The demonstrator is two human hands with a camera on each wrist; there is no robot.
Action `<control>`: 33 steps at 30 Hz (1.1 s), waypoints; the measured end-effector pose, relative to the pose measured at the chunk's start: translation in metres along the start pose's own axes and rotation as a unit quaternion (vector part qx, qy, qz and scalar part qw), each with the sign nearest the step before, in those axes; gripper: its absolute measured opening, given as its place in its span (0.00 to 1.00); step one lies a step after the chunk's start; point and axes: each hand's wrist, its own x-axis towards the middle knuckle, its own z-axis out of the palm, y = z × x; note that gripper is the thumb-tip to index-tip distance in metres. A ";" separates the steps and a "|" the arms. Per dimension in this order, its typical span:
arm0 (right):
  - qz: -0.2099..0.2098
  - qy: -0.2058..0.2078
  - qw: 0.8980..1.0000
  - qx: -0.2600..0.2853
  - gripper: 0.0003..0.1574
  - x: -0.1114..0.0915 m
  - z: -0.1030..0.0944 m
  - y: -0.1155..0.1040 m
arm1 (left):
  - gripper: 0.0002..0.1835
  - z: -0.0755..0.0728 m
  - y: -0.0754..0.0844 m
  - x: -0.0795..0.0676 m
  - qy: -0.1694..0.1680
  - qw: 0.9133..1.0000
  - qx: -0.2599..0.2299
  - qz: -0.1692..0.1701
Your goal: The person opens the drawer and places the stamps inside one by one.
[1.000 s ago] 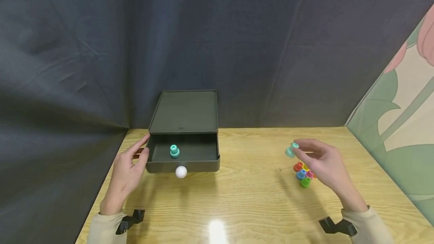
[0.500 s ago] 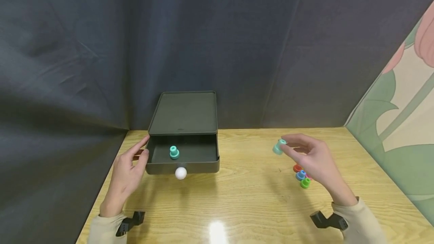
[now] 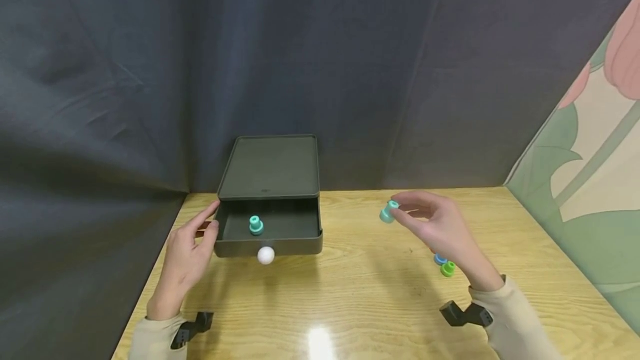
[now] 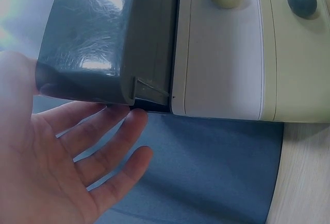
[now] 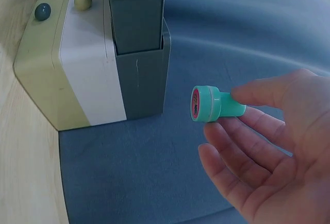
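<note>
My right hand (image 3: 437, 224) pinches a teal toy stamp (image 3: 388, 213) between thumb and fingers, held above the table right of the drawer unit. In the right wrist view the stamp (image 5: 209, 104) shows its round red printed face toward the unit. A second teal stamp (image 3: 256, 225) stands in the pulled-out dark drawer (image 3: 295, 246), which has a white round knob (image 3: 266, 255). My left hand (image 3: 187, 254) rests against the drawer's left side, thumb near the front corner. Its fingers (image 4: 111, 149) lie loosely extended in the left wrist view.
Blue (image 3: 440, 259) and green (image 3: 448, 269) stamps stand on the wooden table (image 3: 350, 304) beneath my right forearm; others there are hidden. Below the dark drawer, the unit has a white drawer (image 5: 93, 74) and a yellow-green drawer (image 5: 44, 64). A dark curtain (image 3: 360, 99) hangs behind.
My right hand has moved left with the teal stamp, away from the group of coloured stamps and toward the drawer. The left hand has stayed at the drawer's side.
</note>
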 end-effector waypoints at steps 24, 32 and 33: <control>-0.062 -0.039 0.995 0.064 0.14 0.034 0.040 -0.033 | 0.24 -0.003 0.001 0.000 -0.007 1.000 0.011 -0.005; -0.082 -0.059 0.991 0.091 0.14 0.045 0.054 -0.047 | 0.24 -0.002 -0.001 -0.001 -0.004 1.000 0.009 -0.003; -0.084 -0.061 0.990 0.092 0.14 0.047 0.055 -0.049 | 0.24 -0.002 0.000 -0.001 -0.003 1.000 0.009 -0.001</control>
